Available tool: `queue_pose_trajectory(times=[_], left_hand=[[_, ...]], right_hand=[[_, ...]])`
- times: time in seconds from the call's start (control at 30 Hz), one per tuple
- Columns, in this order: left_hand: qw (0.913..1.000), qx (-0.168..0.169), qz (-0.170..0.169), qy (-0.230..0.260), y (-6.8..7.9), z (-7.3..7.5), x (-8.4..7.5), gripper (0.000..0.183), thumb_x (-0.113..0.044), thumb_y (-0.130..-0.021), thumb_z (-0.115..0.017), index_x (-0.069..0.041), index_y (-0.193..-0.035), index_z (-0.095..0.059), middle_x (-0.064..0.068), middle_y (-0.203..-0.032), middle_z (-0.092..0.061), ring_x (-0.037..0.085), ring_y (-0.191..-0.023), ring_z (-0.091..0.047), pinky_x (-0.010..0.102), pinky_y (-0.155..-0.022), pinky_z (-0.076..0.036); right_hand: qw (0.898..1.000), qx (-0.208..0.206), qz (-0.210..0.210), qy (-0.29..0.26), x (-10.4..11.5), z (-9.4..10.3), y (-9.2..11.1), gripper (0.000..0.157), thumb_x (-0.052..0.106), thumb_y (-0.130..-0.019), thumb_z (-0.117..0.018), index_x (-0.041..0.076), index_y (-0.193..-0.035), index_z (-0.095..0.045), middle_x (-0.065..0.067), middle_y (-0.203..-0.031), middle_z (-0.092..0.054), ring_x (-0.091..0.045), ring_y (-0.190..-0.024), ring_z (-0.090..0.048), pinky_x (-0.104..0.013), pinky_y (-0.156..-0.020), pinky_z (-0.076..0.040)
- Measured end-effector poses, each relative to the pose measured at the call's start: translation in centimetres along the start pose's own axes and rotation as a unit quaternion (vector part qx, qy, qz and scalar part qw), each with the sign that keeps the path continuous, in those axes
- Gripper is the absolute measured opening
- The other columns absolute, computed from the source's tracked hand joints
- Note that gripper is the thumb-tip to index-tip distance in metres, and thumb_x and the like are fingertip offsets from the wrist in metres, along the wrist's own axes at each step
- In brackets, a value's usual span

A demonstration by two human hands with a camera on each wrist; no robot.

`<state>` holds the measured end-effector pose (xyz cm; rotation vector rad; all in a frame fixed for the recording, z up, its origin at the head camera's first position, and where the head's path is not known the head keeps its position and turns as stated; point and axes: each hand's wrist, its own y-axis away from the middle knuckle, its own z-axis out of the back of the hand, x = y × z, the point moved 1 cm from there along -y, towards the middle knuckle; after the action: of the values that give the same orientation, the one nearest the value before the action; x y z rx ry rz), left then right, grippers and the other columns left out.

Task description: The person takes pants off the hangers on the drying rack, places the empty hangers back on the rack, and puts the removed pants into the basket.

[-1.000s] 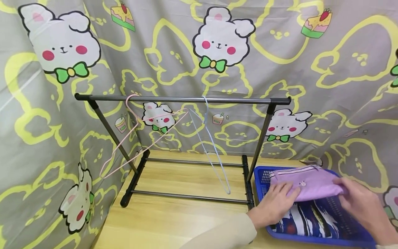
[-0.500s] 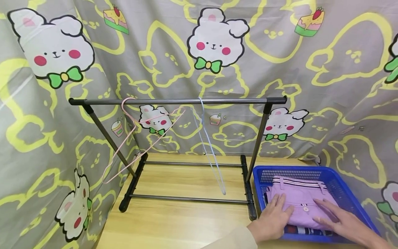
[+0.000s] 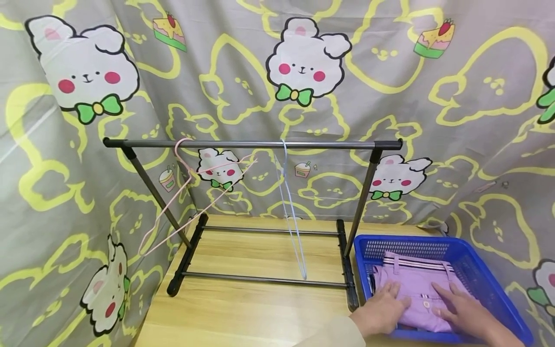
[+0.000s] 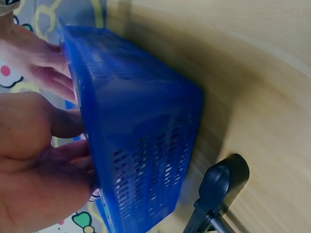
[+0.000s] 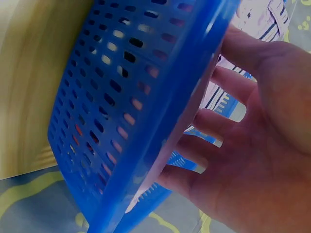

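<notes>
Folded lilac pants [image 3: 420, 284] with belt loops, a striped waistband and a button lie in a blue plastic basket [image 3: 459, 245] at the right. My left hand [image 3: 381, 307] rests on their left side, fingers extended. On the other side my right hand [image 3: 463, 308] lies on the fabric with its fingers spread. The left wrist view shows the left hand [image 4: 43, 160] reaching over the basket's rim, partly hidden by the wall. In the right wrist view, the right hand [image 5: 243, 131] reaches inside the rim. The cloth beneath the pants is mostly hidden.
Left of the basket stands a black metal rack [image 3: 251, 144]. A pink hanger [image 3: 161, 215] and a light blue hanger [image 3: 291, 217] hang from its bar. The wooden tabletop [image 3: 243, 308] extends in front, and a patterned curtain [image 3: 243, 48] encloses the back and sides.
The lilac pants went from being held over the basket to lying in it on the patterned cloth. Both hands loosened their hold and now lie on them. The blue hanger swung slightly.
</notes>
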<state>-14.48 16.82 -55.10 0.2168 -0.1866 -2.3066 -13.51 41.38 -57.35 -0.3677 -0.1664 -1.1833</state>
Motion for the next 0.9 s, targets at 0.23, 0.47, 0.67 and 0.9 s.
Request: queue_pose_trajectory(times=[0.23,0.47,0.67,0.9], left_hand=[[0.9999,0.002,0.012,-0.007,-0.3,-0.3,-0.4,0.066,-0.022,-0.093,-0.072,-0.046,-0.149,-0.049,-0.010,-0.162,-0.034,0.007,-0.148,-0.029,0.026,-0.117,-0.029],[0.9998,-0.014,0.016,-0.004,-0.4,-0.4,-0.4,0.064,-0.020,-0.094,-0.070,-0.046,-0.148,-0.049,-0.010,-0.161,-0.035,0.008,-0.148,-0.030,0.026,-0.117,-0.029],[0.9987,-0.029,-0.011,-0.040,0.2,-0.8,-0.4,0.061,-0.029,-0.095,-0.071,-0.044,-0.150,-0.049,-0.008,-0.161,-0.036,0.009,-0.148,-0.031,0.026,-0.118,-0.027],[0.9942,-0.077,-0.042,-0.062,1.3,-1.1,0.4,0.061,-0.035,-0.094,-0.070,-0.040,-0.151,-0.048,-0.006,-0.161,-0.037,0.010,-0.150,-0.029,0.026,-0.122,-0.020]], right_hand=[[1.000,-0.016,0.019,0.008,0.1,-0.3,0.2,0.118,0.023,-0.073,-0.089,0.069,-0.139,-0.004,-0.053,-0.111,-0.053,-0.061,-0.093,-0.062,-0.071,-0.077,-0.049],[0.999,-0.024,0.019,0.009,0.1,-0.2,-0.1,0.106,0.023,-0.071,-0.090,0.060,-0.148,-0.028,-0.052,-0.110,-0.055,-0.059,-0.090,-0.064,-0.070,-0.077,-0.049],[0.999,-0.038,0.019,0.012,0.4,-0.4,0.4,0.114,0.023,-0.069,-0.091,0.062,-0.149,-0.020,-0.052,-0.108,-0.055,-0.060,-0.088,-0.063,-0.070,-0.075,-0.049],[1.000,-0.021,-0.001,0.018,0.5,-0.3,0.3,0.086,0.023,-0.074,-0.089,0.024,-0.151,-0.052,-0.053,-0.113,-0.053,-0.064,-0.094,-0.061,-0.072,-0.079,-0.048]])
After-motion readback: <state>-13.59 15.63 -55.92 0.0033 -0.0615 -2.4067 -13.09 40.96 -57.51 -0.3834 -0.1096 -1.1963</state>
